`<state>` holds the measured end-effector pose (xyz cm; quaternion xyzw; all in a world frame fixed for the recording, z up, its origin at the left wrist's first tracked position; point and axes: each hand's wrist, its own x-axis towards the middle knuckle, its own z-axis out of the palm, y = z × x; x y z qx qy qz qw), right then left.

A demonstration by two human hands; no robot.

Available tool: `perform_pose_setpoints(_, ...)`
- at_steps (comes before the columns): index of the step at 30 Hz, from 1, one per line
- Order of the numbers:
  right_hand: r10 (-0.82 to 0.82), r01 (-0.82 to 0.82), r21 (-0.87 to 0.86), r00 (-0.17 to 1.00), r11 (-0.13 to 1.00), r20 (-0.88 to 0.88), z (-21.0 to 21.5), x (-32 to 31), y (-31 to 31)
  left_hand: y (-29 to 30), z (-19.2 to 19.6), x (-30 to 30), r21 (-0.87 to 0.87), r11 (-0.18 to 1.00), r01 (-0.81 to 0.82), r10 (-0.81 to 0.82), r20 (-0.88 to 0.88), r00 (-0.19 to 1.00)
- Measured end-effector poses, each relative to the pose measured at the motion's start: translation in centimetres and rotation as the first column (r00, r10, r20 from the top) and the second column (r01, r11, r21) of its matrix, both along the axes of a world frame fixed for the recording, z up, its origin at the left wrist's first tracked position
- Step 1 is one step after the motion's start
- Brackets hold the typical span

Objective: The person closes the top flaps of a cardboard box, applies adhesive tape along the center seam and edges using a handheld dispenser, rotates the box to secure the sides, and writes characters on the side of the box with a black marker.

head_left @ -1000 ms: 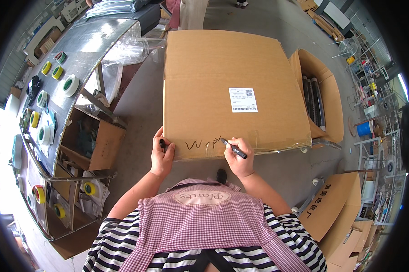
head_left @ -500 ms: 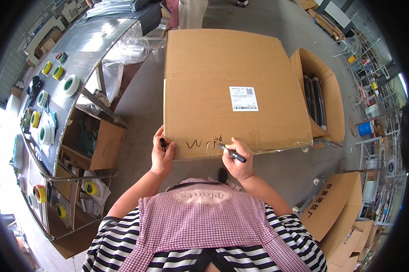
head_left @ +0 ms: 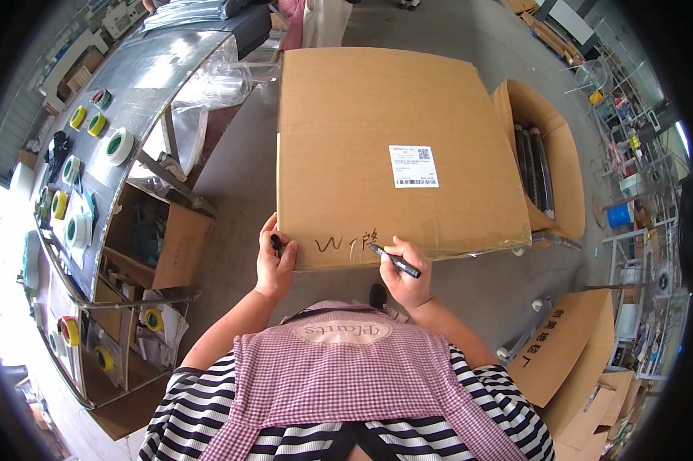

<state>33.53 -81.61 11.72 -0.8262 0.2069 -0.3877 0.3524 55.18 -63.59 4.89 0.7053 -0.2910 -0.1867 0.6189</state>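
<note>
Right hand [head_left: 408, 278] is pinching a black marker [head_left: 395, 260], tip on the near edge of the big cardboard box [head_left: 377, 131], mid-scribble. Left hand [head_left: 273, 263] is closed around the pen cap [head_left: 275, 243] w/ fingers braced on the box corner. Imo keep that brace firm & strokes slow, below the white label [head_left: 413, 166].

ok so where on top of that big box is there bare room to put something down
The big box is bare above and left of the white label. Its near edge is crowded: left hand with marker cap, handwriting, right hand with marker.
</note>
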Motion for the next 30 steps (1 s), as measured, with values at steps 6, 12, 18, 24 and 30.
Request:
perform_pose_setpoints(6, -0.048, 0.047, -0.057, 0.999, 0.997, -0.011, -0.6, 0.0, -0.5, -0.3, 0.2, -0.1, -0.004, 1.000, 0.008, -0.008, -0.026, 1.000)
perform_pose_setpoints(12, 0.017, -0.017, -0.021, 1.000, 1.000, -0.023, -0.1, -0.5, -0.1, -0.1, 0.3, -0.1, -0.011, 1.000, 0.009, -0.009, -0.048, 0.999)
perform_pose_setpoints(18, -0.042, 0.042, -0.073, 0.999, 0.996, 0.007, -0.6, -0.1, -0.4, -0.4, 0.4, -0.2, -0.036, 0.999, 0.021, -0.023, -0.053, 0.998)
perform_pose_setpoints(24, 0.066, -0.065, -0.038, 0.998, 0.997, 0.006, 0.4, -0.3, 0.5, -0.2, 0.4, -0.1, -0.022, 1.000, 0.009, -0.010, -0.036, 0.999)
perform_pose_setpoints(30, 0.024, -0.024, -0.035, 1.000, 0.999, 0.020, -0.3, -0.4, 0.1, -0.2, 0.3, 0.0, -0.022, 1.000, 0.016, -0.017, -0.043, 0.999)
